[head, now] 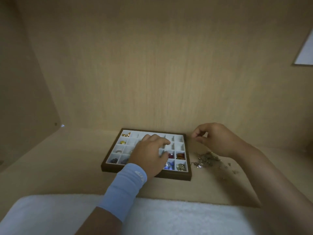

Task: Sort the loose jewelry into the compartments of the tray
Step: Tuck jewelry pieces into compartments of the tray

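A brown-rimmed tray (111,165) with white compartments lies on the wooden surface. Some compartments hold gold, purple, red, amber and blue pieces. My left hand (149,155), with a light blue wristband, rests over the middle of the tray with fingers spread, hiding several compartments. To the right of the tray lies a pile of loose jewelry (207,159). My right hand (215,139) hovers above that pile, beside the tray's far right corner, with fingertips pinched together; whatever it pinches is too small and blurred to make out.
The tray sits in a light wooden alcove with a back wall (152,73) just behind it and a side wall (20,99) on the left. A white towel (50,216) covers the near edge.
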Demonstrator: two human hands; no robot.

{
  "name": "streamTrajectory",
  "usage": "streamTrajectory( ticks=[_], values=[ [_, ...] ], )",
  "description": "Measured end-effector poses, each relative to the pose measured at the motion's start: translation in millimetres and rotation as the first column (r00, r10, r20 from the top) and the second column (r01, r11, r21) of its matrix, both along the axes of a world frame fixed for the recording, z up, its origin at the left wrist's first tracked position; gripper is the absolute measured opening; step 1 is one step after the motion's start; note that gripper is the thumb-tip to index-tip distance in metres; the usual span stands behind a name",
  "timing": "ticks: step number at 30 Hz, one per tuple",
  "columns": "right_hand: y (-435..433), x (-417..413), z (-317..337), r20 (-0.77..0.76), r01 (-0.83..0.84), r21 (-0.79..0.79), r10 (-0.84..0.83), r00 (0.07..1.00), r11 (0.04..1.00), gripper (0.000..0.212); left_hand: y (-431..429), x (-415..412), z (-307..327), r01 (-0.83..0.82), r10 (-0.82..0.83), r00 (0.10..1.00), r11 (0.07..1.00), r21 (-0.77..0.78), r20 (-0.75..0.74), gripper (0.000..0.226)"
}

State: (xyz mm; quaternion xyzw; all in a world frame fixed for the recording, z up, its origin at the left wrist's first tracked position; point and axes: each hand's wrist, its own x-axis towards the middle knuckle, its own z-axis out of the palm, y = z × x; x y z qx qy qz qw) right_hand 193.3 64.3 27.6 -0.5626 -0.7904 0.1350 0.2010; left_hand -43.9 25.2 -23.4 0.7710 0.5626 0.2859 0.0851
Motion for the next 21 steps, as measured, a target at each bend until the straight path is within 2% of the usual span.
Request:
streamTrajectory(
  ticks=[5, 8, 11, 16, 19, 21],
  values=[
    [-4, 53, -5, 0.119, 0.085, -0.042, -0.079, 0.99, 0.996, 0.027, 10, 54, 6, 0.153, -0.15, 0.986, 0.988, -0.029, 0.068, 0.023],
    [-2, 68, -14, 0.155, 0.099, -0.124, -0.08, 0.985, 0.987, 0.029, 19, 86, 3, 0.178, -0.177, 0.984, 0.983, -0.043, 0.017, 0.02],
    [-1, 77, -18, 0.106, 0.109, -0.186, -0.09, 0.99, 0.977, 0.03, 25, 113, 1, 0.197, -0.203, 0.974, 0.978, -0.066, -0.098, 0.022],
    [6, 74, -35, 0.054, 0.121, -0.146, -0.114, 0.992, 0.982, 0.016, 36, 133, -2, 0.14, -0.146, 0.965, 0.989, -0.042, -0.218, 0.03],
    [11, 69, -45, 0.077, 0.094, -0.118, -0.085, 0.993, 0.989, 0.026, 44, 135, -5, 0.098, -0.104, 0.958, 0.995, -0.035, -0.269, 0.034],
    [14, 66, -50, 0.08, 0.079, -0.103, -0.071, 0.994, 0.991, 0.023, 47, 134, -9, 0.087, -0.094, 0.959, 0.995, -0.041, -0.268, 0.032]
  ],
)
